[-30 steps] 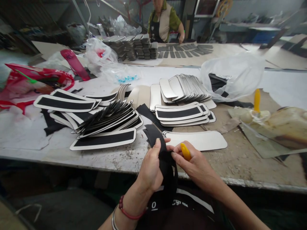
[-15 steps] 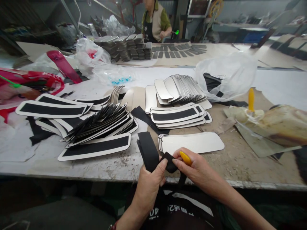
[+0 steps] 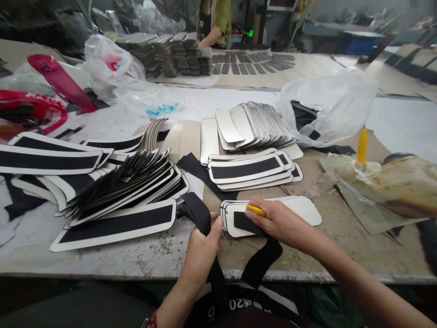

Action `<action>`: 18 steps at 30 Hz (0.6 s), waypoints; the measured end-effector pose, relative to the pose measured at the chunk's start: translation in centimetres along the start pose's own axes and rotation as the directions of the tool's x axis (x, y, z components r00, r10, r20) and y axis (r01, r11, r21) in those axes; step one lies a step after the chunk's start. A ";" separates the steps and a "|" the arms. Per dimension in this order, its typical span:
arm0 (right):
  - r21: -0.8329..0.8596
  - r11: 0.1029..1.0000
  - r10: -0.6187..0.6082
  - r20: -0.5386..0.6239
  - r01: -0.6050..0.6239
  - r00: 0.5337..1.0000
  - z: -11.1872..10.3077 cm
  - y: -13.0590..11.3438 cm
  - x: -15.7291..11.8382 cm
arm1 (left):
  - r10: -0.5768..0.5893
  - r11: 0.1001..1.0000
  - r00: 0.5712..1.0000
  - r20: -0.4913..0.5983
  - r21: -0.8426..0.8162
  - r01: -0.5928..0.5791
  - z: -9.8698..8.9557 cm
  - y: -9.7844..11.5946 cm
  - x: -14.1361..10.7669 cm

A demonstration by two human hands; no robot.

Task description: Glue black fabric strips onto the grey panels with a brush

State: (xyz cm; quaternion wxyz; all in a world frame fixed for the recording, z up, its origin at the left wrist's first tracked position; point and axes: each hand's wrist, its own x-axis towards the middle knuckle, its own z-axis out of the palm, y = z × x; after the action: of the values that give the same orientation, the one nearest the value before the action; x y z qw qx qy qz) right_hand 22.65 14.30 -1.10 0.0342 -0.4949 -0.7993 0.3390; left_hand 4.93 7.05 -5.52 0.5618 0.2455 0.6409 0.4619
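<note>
My left hand (image 3: 202, 250) is closed around folded black strips (image 3: 197, 208), its thumb beside the left end of a small stack of white panels (image 3: 302, 210). My right hand (image 3: 278, 221) grips a tool with a yellow handle (image 3: 256, 210); its working end is hidden. Under those fingers, the end of a black strip (image 3: 241, 222) lies flat on the top white panel. The rest of that strip loops down over the table edge toward my lap. To the left lies a white panel with a black strip (image 3: 118, 225), in front of a large pile of similar panels (image 3: 136, 191).
Behind the stack are more strip-covered panels (image 3: 246, 168) and a fanned row of plain ones (image 3: 262, 125). At right, a yellow-handled brush or tool (image 3: 362, 146) stands in a stained, plastic-wrapped container (image 3: 406, 177). A plastic bag (image 3: 334, 102) sits behind. Across the table stands a person (image 3: 218, 23).
My right hand has moved up and right, away from my left, laying a black strip end on the top white panel. My left hand has shifted slightly left, still holding the folded strips.
</note>
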 end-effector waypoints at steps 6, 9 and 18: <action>-0.011 0.999 0.042 0.122 -0.041 0.992 1.1 0.6 3.0 | -0.039 0.986 0.981 0.190 0.165 0.008 0.3 -0.2 1.5; -0.071 0.996 0.054 0.138 -0.044 0.989 1.2 0.5 3.2 | -0.061 0.981 0.982 0.180 0.190 0.026 0.4 -0.5 1.7; -0.263 0.964 0.083 0.161 -0.038 0.984 0.9 -0.2 3.2 | -0.073 0.973 0.983 0.169 0.230 0.033 0.2 -0.7 1.7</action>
State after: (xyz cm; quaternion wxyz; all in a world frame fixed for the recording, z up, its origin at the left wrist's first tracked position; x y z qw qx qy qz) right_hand 20.52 16.36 -2.58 -0.1094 -0.4886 -0.8212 0.2738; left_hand 4.87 8.25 -6.96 0.5971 0.3304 0.6432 0.3473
